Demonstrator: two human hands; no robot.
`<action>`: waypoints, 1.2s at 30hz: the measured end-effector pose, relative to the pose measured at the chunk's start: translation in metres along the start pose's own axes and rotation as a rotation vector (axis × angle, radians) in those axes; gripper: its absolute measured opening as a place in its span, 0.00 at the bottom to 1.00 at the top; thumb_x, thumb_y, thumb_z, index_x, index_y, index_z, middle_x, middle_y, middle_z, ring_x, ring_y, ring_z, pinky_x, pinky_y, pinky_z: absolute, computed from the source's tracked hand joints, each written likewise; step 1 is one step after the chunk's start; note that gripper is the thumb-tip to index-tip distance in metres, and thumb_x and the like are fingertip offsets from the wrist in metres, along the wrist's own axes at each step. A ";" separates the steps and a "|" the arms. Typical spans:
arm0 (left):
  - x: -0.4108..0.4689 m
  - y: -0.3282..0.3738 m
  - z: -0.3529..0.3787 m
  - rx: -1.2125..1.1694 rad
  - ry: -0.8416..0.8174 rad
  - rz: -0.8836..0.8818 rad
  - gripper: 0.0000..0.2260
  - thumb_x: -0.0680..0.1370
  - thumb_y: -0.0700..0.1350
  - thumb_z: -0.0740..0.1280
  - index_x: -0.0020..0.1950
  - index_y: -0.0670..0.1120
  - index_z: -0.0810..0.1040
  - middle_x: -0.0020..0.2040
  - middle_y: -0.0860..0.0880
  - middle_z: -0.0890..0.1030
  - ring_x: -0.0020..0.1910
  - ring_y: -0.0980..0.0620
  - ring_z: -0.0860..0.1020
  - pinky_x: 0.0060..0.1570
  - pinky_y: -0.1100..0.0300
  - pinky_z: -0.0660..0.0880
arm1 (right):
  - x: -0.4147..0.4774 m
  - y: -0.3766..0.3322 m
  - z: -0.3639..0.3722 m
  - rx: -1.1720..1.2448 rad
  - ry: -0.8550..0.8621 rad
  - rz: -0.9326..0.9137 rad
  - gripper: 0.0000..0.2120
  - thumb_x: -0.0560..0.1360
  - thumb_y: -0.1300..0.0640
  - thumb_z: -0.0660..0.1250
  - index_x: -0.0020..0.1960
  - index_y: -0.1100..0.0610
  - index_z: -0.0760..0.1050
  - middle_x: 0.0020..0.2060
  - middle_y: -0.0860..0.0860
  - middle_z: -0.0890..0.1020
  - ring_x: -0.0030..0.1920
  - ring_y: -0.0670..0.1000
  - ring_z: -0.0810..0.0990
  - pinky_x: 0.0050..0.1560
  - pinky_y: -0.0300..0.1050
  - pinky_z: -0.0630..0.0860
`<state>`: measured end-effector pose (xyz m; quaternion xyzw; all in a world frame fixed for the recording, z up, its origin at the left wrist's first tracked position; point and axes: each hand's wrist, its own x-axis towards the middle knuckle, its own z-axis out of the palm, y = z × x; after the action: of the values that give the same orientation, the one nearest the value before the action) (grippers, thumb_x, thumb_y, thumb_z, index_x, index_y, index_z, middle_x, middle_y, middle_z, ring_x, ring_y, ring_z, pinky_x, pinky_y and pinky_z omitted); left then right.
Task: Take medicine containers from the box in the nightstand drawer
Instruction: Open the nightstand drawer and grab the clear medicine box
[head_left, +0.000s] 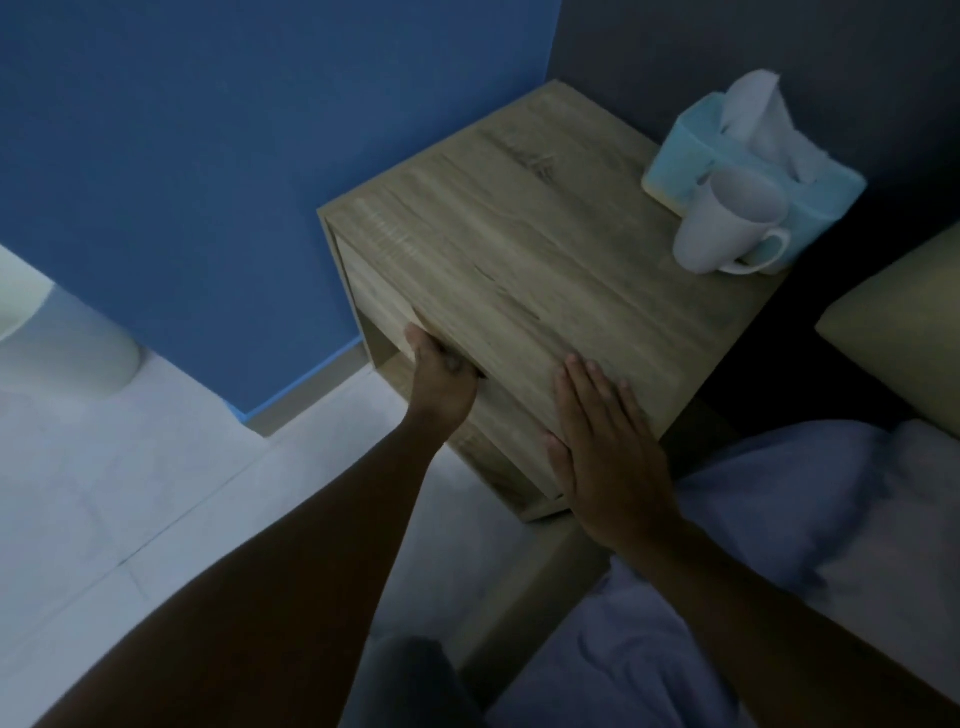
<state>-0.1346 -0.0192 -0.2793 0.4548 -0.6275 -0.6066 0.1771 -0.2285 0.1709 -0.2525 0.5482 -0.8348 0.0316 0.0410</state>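
Observation:
A light wooden nightstand (530, 249) stands in the corner beside the bed. Its drawer front (379, 296) faces left and looks closed; nothing inside it shows, so the box and the medicine containers are hidden. My left hand (441, 379) is at the drawer front just under the top's edge, fingers curled around the drawer's edge. My right hand (602, 447) lies flat, fingers together, on the near corner of the nightstand top, holding nothing.
A white mug (727, 228) and a light blue tissue box (727, 150) sit at the back right of the top. A bed with pale sheets (779, 545) and a pillow (904, 322) is at the right. Blue wall (182, 182) and pale tiled floor (156, 493) lie to the left.

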 end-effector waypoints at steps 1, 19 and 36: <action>0.000 -0.002 0.002 -0.046 -0.003 -0.010 0.41 0.77 0.46 0.68 0.79 0.47 0.42 0.76 0.47 0.63 0.74 0.49 0.64 0.68 0.57 0.67 | 0.000 0.000 0.000 0.001 0.002 0.001 0.30 0.83 0.45 0.50 0.79 0.60 0.58 0.79 0.57 0.61 0.79 0.55 0.59 0.77 0.57 0.59; -0.052 -0.064 -0.083 -0.085 -0.078 -0.113 0.33 0.79 0.49 0.65 0.79 0.57 0.50 0.68 0.54 0.70 0.49 0.62 0.76 0.29 0.77 0.74 | 0.001 0.000 -0.007 0.043 -0.069 0.007 0.31 0.82 0.45 0.48 0.81 0.57 0.51 0.81 0.53 0.55 0.80 0.53 0.53 0.79 0.56 0.53; -0.107 -0.085 -0.140 0.058 -0.029 -0.258 0.39 0.80 0.48 0.64 0.80 0.52 0.39 0.79 0.47 0.60 0.70 0.44 0.69 0.54 0.55 0.71 | 0.003 0.001 -0.006 -0.002 -0.085 -0.015 0.32 0.80 0.48 0.59 0.80 0.59 0.55 0.79 0.57 0.59 0.79 0.57 0.58 0.77 0.59 0.56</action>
<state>0.0603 -0.0067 -0.2942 0.5280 -0.5835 -0.6124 0.0754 -0.2300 0.1695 -0.2461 0.5553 -0.8316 0.0073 0.0065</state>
